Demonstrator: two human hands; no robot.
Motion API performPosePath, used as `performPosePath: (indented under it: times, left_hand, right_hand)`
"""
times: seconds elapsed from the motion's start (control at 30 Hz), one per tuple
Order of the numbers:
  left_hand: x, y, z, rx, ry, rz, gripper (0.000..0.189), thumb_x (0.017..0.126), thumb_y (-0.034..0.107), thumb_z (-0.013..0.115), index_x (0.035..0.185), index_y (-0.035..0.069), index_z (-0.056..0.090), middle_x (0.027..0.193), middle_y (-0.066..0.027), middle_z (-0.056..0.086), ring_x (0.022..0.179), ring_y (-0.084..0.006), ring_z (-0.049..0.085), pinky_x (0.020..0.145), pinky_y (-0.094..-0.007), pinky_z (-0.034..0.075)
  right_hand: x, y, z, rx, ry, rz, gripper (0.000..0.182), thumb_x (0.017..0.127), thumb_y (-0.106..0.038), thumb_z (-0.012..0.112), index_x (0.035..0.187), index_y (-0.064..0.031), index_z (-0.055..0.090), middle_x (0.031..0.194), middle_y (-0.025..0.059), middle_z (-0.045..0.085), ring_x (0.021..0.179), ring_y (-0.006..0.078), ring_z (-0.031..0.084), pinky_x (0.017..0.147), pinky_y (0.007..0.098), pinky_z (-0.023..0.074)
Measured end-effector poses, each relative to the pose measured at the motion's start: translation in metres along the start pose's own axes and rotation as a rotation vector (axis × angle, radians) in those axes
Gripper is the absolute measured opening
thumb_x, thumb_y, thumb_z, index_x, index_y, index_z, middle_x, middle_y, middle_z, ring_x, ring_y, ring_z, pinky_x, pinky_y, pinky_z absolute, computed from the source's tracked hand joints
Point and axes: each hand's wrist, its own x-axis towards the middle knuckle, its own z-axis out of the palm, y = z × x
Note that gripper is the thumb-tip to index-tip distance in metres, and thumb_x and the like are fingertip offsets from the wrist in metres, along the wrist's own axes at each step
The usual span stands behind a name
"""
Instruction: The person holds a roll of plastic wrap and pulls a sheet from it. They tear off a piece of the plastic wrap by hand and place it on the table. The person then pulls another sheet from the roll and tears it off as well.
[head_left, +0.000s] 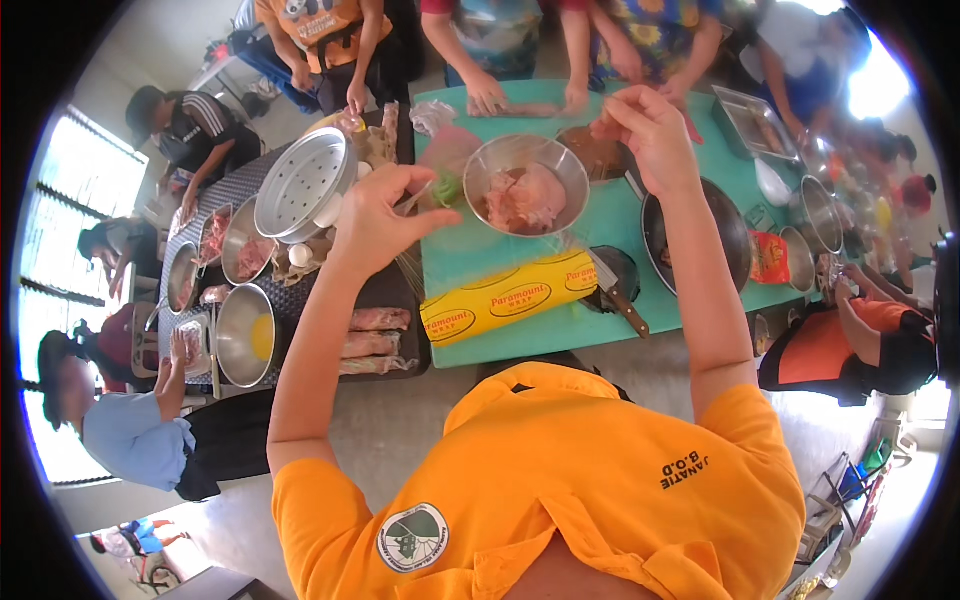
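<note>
My left hand (390, 214) is raised at the table's left side, thumb and forefinger apart, with what looks like clear plastic film caught at the fingers. My right hand (645, 135) is higher and to the right, its fingertips pinched on the film's other side. The film is nearly invisible; its outline cannot be traced. Beyond and between the hands stands a steel bowl (480, 161) holding raw ground meat (536, 199). A yellow Paramount plastic-wrap roll or box (517, 294) lies nearer me, beside a wood-handled knife (626, 307) on a dark plastic bag (619, 270).
A green-covered table (480, 352) bears a dark pan (709, 240), a metal tray (750, 124) and a red packet (771, 257). At left are a perforated steamer (307, 180), eggs (300, 256), wrapped meat rolls (375, 343) and bowls (246, 337). Several people work around.
</note>
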Motion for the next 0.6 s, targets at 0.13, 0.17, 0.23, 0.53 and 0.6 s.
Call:
performPosePath:
  times: [0.13,0.17,0.23,0.53,0.6]
  left_hand:
    - [-0.003,-0.004,0.005,-0.029,0.031,-0.036,0.017,0.073,0.015,0.067,0.087,0.005,0.065,0.065,-0.0021,0.050,0.056,-0.0113,0.044,0.050,-0.0235,0.033]
    - [-0.003,-0.012,0.004,-0.078,0.027,-0.077,0.016,0.074,0.014,0.066,0.087,0.006,0.066,0.064,-0.0017,0.050,0.056,-0.0111,0.043,0.050,-0.0233,0.032]
    - [-0.002,-0.022,0.007,-0.168,0.025,-0.105,0.015,0.077,0.013,0.063,0.089,0.006,0.066,0.064,0.0006,0.048,0.056,-0.0083,0.040,0.050,-0.0219,0.030]
    - [0.008,-0.023,0.011,-0.410,0.133,-0.182,0.016,0.085,0.013,0.056,0.091,0.001,0.064,0.072,0.0039,0.052,0.059,-0.0024,0.038,0.051,-0.0182,0.029]
    - [0.011,-0.017,0.009,-0.337,0.074,-0.281,0.014,0.083,0.012,0.058,0.090,0.002,0.064,0.069,0.0033,0.051,0.058,-0.0032,0.038,0.051,-0.0191,0.029]
  right_hand:
    - [0.005,0.001,0.000,0.017,0.014,0.021,0.007,0.083,-0.007,0.054,0.084,-0.0001,0.054,0.074,0.0049,0.057,0.069,0.0144,0.060,0.065,0.0250,0.0502]
    - [0.006,0.001,0.000,0.016,0.011,0.018,0.006,0.083,-0.007,0.054,0.084,-0.0002,0.054,0.074,0.0049,0.057,0.069,0.0143,0.060,0.065,0.0248,0.0501]
    - [0.008,0.000,0.000,0.014,0.000,0.016,0.006,0.083,-0.007,0.055,0.084,-0.0002,0.054,0.073,0.0050,0.057,0.068,0.0142,0.060,0.065,0.0243,0.0500]
    - [0.013,0.005,-0.004,-0.006,-0.053,-0.031,0.008,0.082,-0.007,0.056,0.085,0.0006,0.054,0.073,0.0056,0.059,0.070,0.0136,0.061,0.065,0.0233,0.0487]
    - [0.012,0.005,-0.002,-0.059,-0.058,-0.051,0.008,0.082,-0.007,0.057,0.085,0.0009,0.054,0.073,0.0057,0.059,0.070,0.0129,0.060,0.065,0.0231,0.0487]
